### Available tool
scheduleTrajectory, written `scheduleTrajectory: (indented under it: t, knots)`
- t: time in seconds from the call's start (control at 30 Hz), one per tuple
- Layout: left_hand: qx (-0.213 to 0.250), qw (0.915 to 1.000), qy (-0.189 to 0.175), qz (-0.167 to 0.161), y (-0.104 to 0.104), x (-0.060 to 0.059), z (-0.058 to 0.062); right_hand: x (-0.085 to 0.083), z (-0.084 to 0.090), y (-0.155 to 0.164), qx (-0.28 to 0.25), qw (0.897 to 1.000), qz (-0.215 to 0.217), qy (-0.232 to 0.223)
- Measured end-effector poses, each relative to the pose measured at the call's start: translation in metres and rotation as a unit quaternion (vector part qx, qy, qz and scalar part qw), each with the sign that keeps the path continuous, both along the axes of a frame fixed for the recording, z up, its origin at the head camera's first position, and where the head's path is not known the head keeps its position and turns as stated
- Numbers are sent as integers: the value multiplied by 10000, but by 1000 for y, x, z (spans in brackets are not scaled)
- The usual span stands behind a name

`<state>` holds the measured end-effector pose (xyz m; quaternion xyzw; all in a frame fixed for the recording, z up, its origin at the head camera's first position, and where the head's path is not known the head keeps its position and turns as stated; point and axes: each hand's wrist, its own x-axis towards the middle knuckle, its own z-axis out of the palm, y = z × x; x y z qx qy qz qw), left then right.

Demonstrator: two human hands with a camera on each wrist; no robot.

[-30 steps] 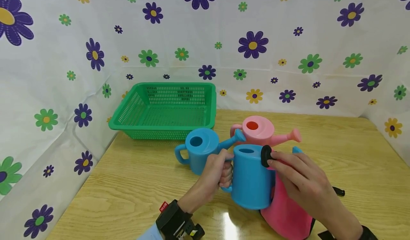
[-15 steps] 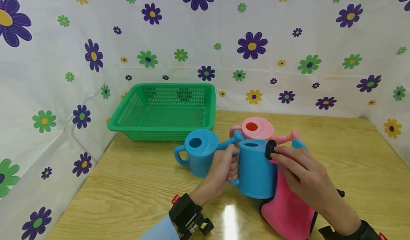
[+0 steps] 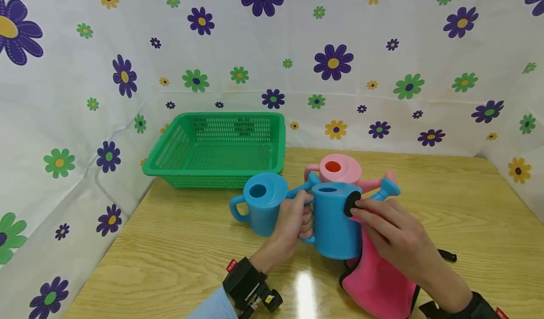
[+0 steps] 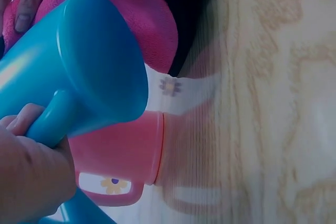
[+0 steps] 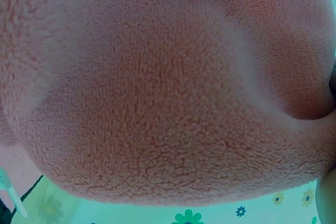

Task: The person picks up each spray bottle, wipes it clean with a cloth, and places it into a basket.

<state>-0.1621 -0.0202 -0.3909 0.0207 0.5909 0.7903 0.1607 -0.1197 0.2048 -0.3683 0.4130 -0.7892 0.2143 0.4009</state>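
Observation:
My left hand [image 3: 290, 227] grips the handle of a blue watering can [image 3: 337, 231], held up off the table with its spout pointing right. A fuzzy pink cloth with black edging [image 3: 380, 279] hangs from my right hand [image 3: 401, 236], which pinches it near the can's upper right side. The cloth's black edge lies over the can's rim there. In the left wrist view the can's base [image 4: 107, 59] shows in front of the cloth. Pink fabric [image 5: 157, 103] fills most of the right wrist view, hiding the right fingers.
A second blue watering can [image 3: 263, 210] stands just left of the held one, and a pink watering can [image 3: 345, 170] behind it. Farther back left is a green perforated basket [image 3: 212, 179]. A dark handle-like object [image 3: 447, 255] lies on the table [image 3: 178, 243] past my right wrist.
Over the last second the held can has risen and its spout has come into view on the right. In the last half second can and cloth have shifted slightly left.

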Motion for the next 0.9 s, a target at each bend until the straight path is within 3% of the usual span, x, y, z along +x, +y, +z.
scheduleTrajectory:
  t: [0.2,0.43,0.7,0.8,0.9]
  knots:
    - [-10,9999,-92,79,-16,7,-2,1,-2,-9,1,9998,209,50]
    - [-73,9981,-91,610,-41,13,-3,0,-1,-19,72,9996,263,117]
    - [308,9924,113,1188,-65,12,-3,1,-2,-28,11,9987,456,241]
    - [274,9929,171,1142,-68,13,-4,1,-2,-28,-33,9988,455,201]
    - [182,9967,160,773,-65,12,-3,2,-1,-27,-40,9990,407,161]
